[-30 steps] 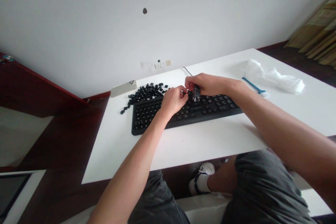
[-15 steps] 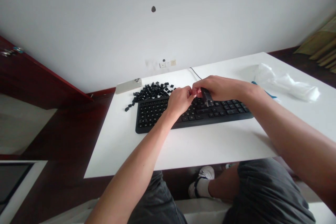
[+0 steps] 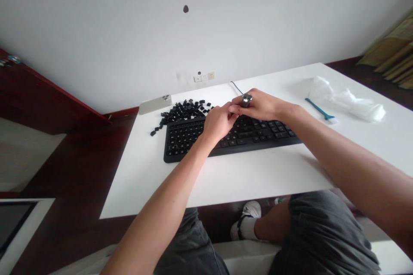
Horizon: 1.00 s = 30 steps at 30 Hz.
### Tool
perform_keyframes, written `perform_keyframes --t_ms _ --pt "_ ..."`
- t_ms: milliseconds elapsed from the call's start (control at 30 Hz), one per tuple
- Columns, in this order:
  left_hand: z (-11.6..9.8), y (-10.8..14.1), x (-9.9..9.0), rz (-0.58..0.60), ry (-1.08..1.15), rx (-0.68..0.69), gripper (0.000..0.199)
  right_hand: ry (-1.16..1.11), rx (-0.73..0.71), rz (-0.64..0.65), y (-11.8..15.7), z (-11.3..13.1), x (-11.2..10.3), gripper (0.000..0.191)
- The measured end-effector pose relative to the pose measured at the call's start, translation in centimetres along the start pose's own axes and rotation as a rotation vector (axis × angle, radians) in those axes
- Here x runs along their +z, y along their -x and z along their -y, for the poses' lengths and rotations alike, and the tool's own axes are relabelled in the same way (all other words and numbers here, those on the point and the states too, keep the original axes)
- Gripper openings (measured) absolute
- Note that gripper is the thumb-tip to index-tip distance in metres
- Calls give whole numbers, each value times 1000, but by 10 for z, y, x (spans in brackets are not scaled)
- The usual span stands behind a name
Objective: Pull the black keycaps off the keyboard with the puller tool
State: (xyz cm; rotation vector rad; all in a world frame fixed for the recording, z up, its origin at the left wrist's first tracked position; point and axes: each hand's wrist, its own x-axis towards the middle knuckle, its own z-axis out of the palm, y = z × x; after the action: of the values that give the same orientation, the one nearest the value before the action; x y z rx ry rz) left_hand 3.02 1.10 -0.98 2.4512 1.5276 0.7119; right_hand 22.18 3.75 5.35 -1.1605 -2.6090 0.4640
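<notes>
A black keyboard (image 3: 258, 142) lies on the white table; many keys on its left part are bare of caps, while caps sit on the right part. My left hand (image 3: 219, 121) is over its upper middle, fingers closed and their tips meeting my right hand's. What the left fingers pinch, if anything, is hidden. Just to the right, my right hand (image 3: 258, 104) is closed around a dark tool with a shiny squarish end (image 3: 246, 99), whose exact kind I cannot tell. Loose black keycaps (image 3: 183, 110) lie heaped behind the keyboard's left side.
A phone (image 3: 155, 105) lies at the table's back left, beside the keycaps. On the right are a blue brush (image 3: 319, 108) and a crumpled clear plastic bag (image 3: 351, 99). A thin cable (image 3: 236, 87) runs from behind the keyboard toward the wall.
My right hand has turned, so the tool's shiny end, which pointed down toward me, now points upward. The blue brush, mostly covered by my right wrist before, shows fully. The view has shifted slightly.
</notes>
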Motion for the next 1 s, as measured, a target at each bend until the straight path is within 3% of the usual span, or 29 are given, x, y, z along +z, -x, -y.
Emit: perform_keyframes --t_ms 467,667,867,1000 --pt "0 -2 3 -24 -28 28 16 145 119 -132 -5 12 15 55" --pt "-5 -5 2 4 -12 17 21 176 118 -171 -6 13 19 50" --pt "-9 -8 7 76 -134 143 30 215 123 -243 -7 15 22 42" --pt "-9 -7 9 93 -139 108 31 221 71 -222 -6 16 23 36"
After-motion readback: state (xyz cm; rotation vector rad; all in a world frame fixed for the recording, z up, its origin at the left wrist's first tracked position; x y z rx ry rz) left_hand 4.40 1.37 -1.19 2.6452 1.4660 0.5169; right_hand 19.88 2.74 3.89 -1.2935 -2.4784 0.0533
